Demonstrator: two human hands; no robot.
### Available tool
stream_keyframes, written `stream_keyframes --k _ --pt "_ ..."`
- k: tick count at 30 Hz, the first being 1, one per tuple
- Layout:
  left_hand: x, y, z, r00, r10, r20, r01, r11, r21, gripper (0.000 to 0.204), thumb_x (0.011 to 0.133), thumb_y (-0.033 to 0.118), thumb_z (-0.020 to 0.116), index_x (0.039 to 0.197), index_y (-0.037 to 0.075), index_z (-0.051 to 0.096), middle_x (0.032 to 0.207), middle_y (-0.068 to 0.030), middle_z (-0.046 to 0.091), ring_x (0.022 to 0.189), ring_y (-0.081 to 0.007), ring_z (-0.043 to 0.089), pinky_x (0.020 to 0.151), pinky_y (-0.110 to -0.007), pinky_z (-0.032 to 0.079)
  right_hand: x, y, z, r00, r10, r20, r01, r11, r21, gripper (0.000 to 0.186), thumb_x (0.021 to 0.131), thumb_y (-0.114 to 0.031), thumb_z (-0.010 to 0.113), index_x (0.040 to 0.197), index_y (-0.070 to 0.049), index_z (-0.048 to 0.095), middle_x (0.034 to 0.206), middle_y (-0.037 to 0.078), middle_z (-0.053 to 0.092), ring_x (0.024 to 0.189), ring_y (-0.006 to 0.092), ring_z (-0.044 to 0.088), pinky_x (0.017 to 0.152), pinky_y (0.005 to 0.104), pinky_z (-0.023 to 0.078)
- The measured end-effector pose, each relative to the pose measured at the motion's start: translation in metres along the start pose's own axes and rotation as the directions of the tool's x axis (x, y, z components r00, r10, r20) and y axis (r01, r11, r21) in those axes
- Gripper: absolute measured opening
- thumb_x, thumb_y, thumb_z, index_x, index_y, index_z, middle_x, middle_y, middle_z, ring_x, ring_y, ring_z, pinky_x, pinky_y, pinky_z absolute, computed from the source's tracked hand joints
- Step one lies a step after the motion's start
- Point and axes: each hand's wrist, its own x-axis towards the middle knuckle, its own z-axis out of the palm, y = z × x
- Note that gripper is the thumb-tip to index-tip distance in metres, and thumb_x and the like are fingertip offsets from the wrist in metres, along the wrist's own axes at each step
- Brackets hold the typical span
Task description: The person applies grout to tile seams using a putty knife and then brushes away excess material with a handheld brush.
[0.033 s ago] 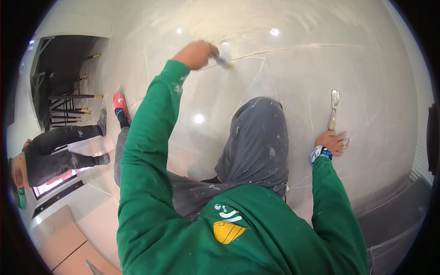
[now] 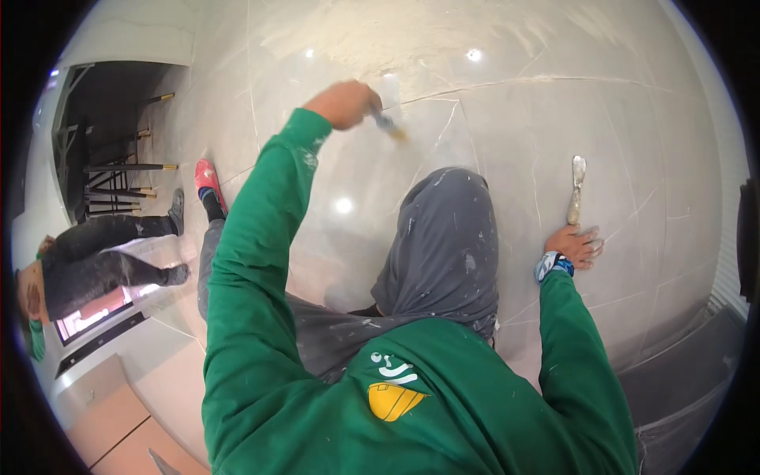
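My left hand point(image 2: 345, 104) is closed around the handle of a small paintbrush point(image 2: 388, 125) with yellowish bristles. The bristles point down toward the grey tiled floor point(image 2: 507, 127), near a joint between tiles; motion smears the brush, and I cannot tell whether it touches. My right hand point(image 2: 575, 246) lies flat on the floor with its fingers spread. Just beyond those fingers lies a dusty putty knife point(image 2: 576, 190), its handle end close against the hand and its pale end pointing away from me.
Pale dust point(image 2: 396, 39) covers the far floor. My bent knee point(image 2: 447, 237) stands between my arms. At left, another person's legs point(image 2: 119, 249) extend near dark furniture with thin legs point(image 2: 131, 167). Orange-tan panels point(image 2: 119, 419) are at lower left, and a dark grey covered thing point(image 2: 681, 380) at lower right.
My left hand and the brush have shifted a little toward me. My right hand and the putty knife have stayed in place.
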Motion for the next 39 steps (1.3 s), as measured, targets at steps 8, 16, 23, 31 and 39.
stream_keyframes --k 8,16,23,31,39 --pt "0.031 -0.015 -0.018 0.89 -0.144 -0.433 0.203 0.975 0.092 0.034 0.085 -0.002 0.054 0.11 0.011 0.073 0.104 -0.0174 0.071 0.094 -0.0365 0.067 0.082 -0.046 0.054 -0.002 -0.007 -0.008 1.0 0.011 0.027 -0.01 1.0 -0.006 0.062 0.095 -0.042 0.048 0.151 -0.018 0.038 0.158 0.018 0.031 0.149 0.0357 0.024 0.113 0.0645 0.024" --pt "0.027 0.024 0.014 0.997 -0.007 0.071 0.001 0.997 0.075 0.033 0.079 -0.001 0.061 0.107 0.01 0.075 0.098 -0.0159 0.074 0.092 -0.0361 0.069 0.084 -0.043 0.056 -0.002 -0.007 -0.015 1.0 0.014 0.01 -0.015 0.999 0.043 0.061 0.096 -0.042 0.049 0.151 -0.02 0.039 0.158 0.016 0.032 0.149 0.0345 0.024 0.115 0.065 0.022" --pt "0.056 0.005 -0.027 0.962 -0.091 -0.258 0.092 0.996 -0.01 0.034 0.082 -0.001 0.057 0.109 0.01 0.075 0.097 -0.0202 0.073 0.085 -0.0381 0.069 0.079 -0.043 0.055 0.0 -0.013 -0.026 0.996 0.004 0.09 -0.007 0.999 0.036 0.062 0.096 -0.041 0.047 0.153 -0.016 0.036 0.16 0.019 0.029 0.151 0.0351 0.021 0.114 0.0631 0.022" --pt "0.051 0.01 0.002 0.973 -0.161 -0.163 0.139 0.98 -0.141 0.024 0.089 0.008 0.062 0.108 0.012 0.075 0.095 -0.0212 0.072 0.089 -0.0377 0.068 0.083 -0.044 0.054 -0.007 -0.012 -0.032 0.992 0.013 0.122 -0.023 0.997 0.08 0.064 0.097 -0.04 0.048 0.154 -0.014 0.033 0.161 0.021 0.025 0.152 0.0363 0.018 0.117 0.0643 0.018" --pt "0.051 0.053 0.002 0.993 0.114 -0.017 -0.113 0.941 -0.32 0.03 0.085 0.004 0.06 0.111 0.01 0.074 0.098 -0.0208 0.072 0.086 -0.0331 0.068 0.082 -0.038 0.053 -0.002 -0.005 -0.029 0.997 -0.011 0.082 0.006 0.997 0.071 0.064 0.096 -0.039 0.048 0.154 -0.014 0.033 0.158 0.023 0.03 0.151 0.0381 0.019 0.116 0.066 0.019"
